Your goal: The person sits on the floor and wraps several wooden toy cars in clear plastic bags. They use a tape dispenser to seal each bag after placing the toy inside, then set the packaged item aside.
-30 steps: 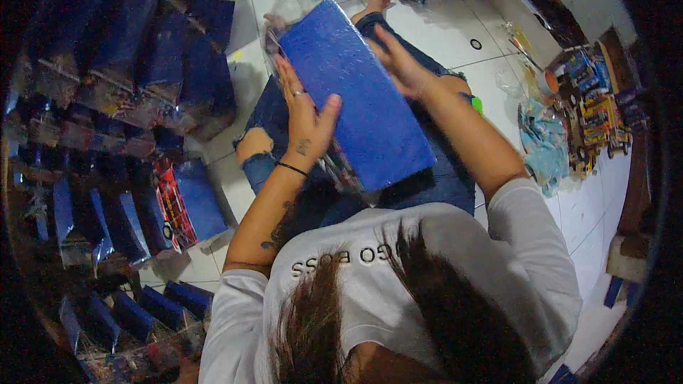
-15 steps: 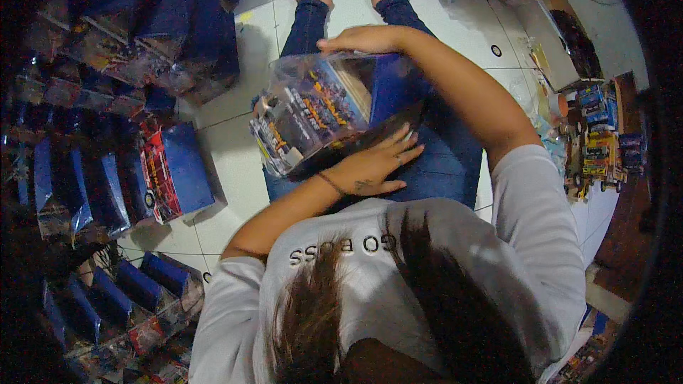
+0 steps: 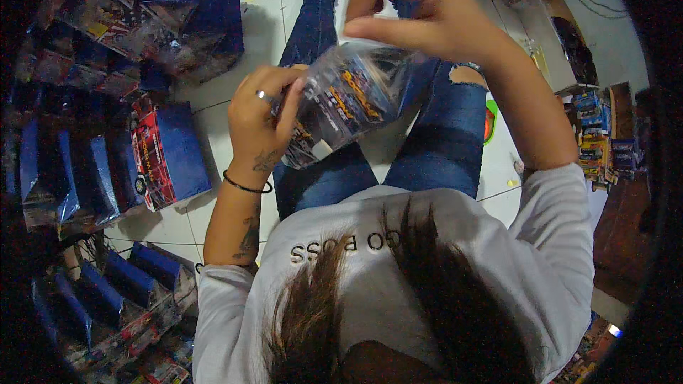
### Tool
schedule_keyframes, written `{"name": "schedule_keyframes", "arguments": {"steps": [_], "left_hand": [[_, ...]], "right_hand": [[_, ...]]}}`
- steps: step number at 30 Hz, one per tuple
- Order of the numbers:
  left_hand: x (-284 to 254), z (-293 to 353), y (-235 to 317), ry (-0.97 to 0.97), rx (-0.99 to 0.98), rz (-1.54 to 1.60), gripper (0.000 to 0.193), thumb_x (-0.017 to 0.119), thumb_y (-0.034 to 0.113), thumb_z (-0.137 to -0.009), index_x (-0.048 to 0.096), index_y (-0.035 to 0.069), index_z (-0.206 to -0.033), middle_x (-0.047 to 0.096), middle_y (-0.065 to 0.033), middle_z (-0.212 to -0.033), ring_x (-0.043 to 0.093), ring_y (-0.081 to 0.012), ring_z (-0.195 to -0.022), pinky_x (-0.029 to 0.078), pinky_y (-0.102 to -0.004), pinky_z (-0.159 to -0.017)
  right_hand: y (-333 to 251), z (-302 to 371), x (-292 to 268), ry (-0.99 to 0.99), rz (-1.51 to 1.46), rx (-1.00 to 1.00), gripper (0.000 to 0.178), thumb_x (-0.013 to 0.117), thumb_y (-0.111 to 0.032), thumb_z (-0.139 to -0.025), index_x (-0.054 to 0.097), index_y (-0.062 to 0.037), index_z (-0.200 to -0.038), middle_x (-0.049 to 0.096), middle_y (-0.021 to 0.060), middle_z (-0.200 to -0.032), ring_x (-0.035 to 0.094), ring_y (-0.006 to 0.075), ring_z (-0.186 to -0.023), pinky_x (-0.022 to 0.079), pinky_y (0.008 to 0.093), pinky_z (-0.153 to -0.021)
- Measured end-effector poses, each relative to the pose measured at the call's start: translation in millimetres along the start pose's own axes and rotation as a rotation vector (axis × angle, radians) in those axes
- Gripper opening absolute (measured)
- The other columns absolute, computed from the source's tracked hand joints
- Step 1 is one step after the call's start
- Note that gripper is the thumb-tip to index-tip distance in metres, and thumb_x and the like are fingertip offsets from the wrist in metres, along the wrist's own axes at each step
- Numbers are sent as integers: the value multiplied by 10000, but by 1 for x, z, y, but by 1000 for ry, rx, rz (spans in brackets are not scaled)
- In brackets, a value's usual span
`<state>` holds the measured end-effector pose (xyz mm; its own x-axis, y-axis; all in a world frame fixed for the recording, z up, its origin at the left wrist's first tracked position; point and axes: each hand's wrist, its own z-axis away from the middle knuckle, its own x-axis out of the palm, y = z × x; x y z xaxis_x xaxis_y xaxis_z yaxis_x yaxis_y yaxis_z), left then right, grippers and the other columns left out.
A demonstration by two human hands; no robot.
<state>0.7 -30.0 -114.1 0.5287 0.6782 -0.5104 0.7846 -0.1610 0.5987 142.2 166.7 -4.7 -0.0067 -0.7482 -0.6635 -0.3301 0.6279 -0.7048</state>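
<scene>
A printed box in clear plastic wrap (image 3: 345,99) is held tilted above my thighs, its printed side toward me. My left hand (image 3: 263,110), with a ring on one finger, is closed on the box's left end, thumb on the near side and fingers behind. Over the far right end of the box, my right hand (image 3: 420,18) is raised, thumb and curled fingers closed together and slightly blurred. What sits between those fingertips, if anything, cannot be made out. Plastic wrap bunches just below my right hand.
At left stand several blue packages (image 3: 107,178) in rows, with a red toy-vehicle box (image 3: 153,156) nearest me. More packages (image 3: 142,281) fill the lower left. Small colourful toy packs (image 3: 597,128) stack at right. A green-and-orange object (image 3: 490,122) lies beside my right thigh.
My left hand moved from the box's near side to its left end and gripped it. My right hand rose off the far edge and curled shut. The box tilted up; my legs shifted.
</scene>
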Motion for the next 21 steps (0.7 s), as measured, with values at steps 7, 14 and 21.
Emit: {"name": "schedule_keyframes", "arguments": {"steps": [7, 14, 21], "left_hand": [[7, 12, -4, -81, -17, -287, 157, 683, 163, -788, 619, 70, -897, 625, -77, -896, 582, -276, -780, 417, -351, -765], [2, 24, -11, 113, -146, -9, 145, 690, 112, -775, 624, 73, -898, 622, -74, -900, 582, -262, -797, 404, -356, -809], [15, 31, -5, -75, -59, -372, 161, 717, 180, -758, 623, 86, -848, 584, -84, -933, 546, -259, -917, 363, -367, -811]], "right_hand": [[43, 12, 32, 44, 97, 150, 317, 742, -148, -741, 630, -26, -1011, 618, 81, -972, 584, 176, -909, 451, 316, -829], [30, 1, 24, 215, 152, -41, 140, 693, -107, -790, 600, -7, -757, 602, 58, -801, 560, 146, -742, 423, 280, -667], [40, 1, 19, 107, 165, -84, 373, 751, -204, -727, 605, -1, -1004, 604, 84, -955, 559, 167, -906, 439, 311, -812]]}}
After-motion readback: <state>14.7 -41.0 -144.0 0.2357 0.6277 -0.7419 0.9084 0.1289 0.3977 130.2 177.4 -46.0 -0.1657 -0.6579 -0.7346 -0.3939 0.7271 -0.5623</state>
